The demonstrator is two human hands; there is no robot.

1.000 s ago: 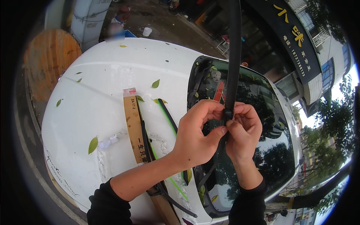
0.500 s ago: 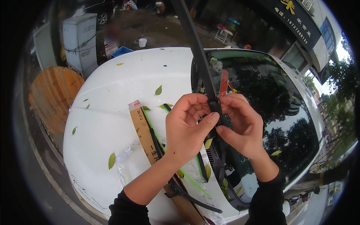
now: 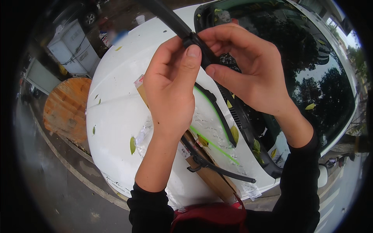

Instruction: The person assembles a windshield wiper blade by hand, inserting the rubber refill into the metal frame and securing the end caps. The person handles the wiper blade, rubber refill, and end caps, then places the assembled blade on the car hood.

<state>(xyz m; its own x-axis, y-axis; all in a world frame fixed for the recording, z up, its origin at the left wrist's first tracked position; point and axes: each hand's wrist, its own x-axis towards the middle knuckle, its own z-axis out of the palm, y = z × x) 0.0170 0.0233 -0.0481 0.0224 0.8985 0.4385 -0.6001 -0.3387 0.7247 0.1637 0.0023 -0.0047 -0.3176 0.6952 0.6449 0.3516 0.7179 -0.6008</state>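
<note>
"Nearest first: what is your left grip (image 3: 171,83) doing?"
"Closed, narrow. I pinch the black wiper arm (image 3: 167,16) at its joint (image 3: 189,39), thumb pressed on top, fingers behind."

"And your right grip (image 3: 254,68)?"
"Curled, looser, with a gap inside the palm. My fingertips reach the arm beside the joint; my thumb tip sits at its edge, lower down."

"Where is the arm itself?"
"Raised before me, slanting from the top edge down between my two thumbs."

"Beneath that?"
"The white hood (image 3: 116,101). A cardboard box (image 3: 210,176) lies on it partly behind my left forearm, a black wiper blade (image 3: 200,161) across the box. Nearer the windshield (image 3: 303,42) lies a green-edged black strip (image 3: 218,110), with clear plastic wrap (image 3: 210,126) alongside."

"Farther off?"
"A round wooden board (image 3: 66,110), then a grey cabinet (image 3: 74,50); a white bucket (image 3: 140,19) stands beyond the hood."
</note>
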